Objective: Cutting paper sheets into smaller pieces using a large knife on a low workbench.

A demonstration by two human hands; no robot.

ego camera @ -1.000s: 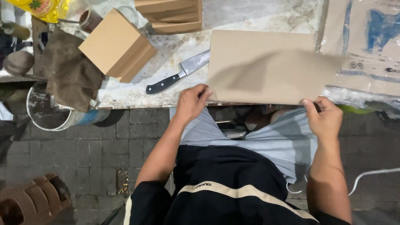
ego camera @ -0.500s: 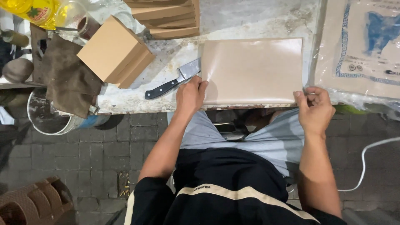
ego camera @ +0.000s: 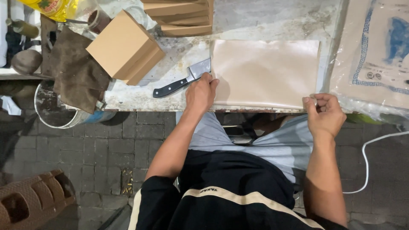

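A large beige paper sheet (ego camera: 264, 72) lies flat on the worn stone tabletop (ego camera: 272, 21). My left hand (ego camera: 201, 93) grips the sheet's near left edge, fingers curled over it, right beside the blade of a cleaver-style knife with a black handle (ego camera: 179, 81). My right hand (ego camera: 326, 114) pinches the sheet's near right corner at the table's front edge. I am sitting at the table, with my grey trousers below it.
A tan cardboard box (ego camera: 125, 47) and a stack of folded cardboard (ego camera: 183, 17) lie at the back left. A brown cloth (ego camera: 76, 72) hangs over a bucket (ego camera: 55, 113). A plastic-wrapped printed pack (ego camera: 375, 55) lies at the right. A white cable (ego camera: 370, 157) and a brown crate (ego camera: 30, 200) are on the paved floor.
The sheet, held tilted above the table a second ago, has been lowered flat and drawn to the front edge. Both hands stay on its near corners.
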